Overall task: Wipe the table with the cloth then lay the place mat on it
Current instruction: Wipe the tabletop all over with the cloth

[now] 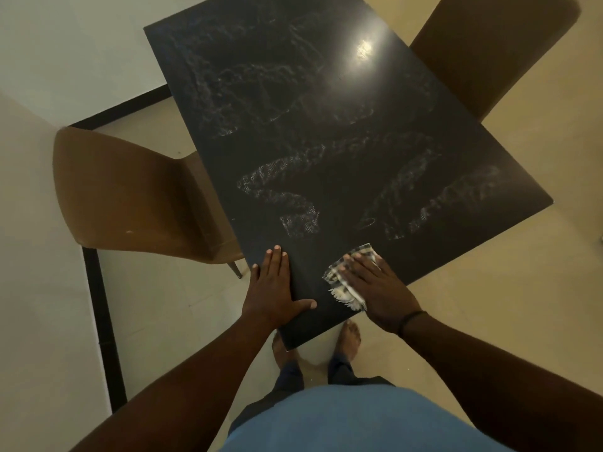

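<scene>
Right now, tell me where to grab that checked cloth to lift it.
Pinch the fringed edge of the checked cloth, coming from the near table corner. The cloth lies flat under the right hand, and only that side and the far corner poke out.

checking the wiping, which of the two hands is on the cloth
The right hand, the one with the dark wristband, presses flat on the checked cloth. The left hand lies bare on the table near its edge.

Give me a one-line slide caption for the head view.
Right hand presses a checked cloth on the streaked dark table; left hand rests flat beside it.
</scene>
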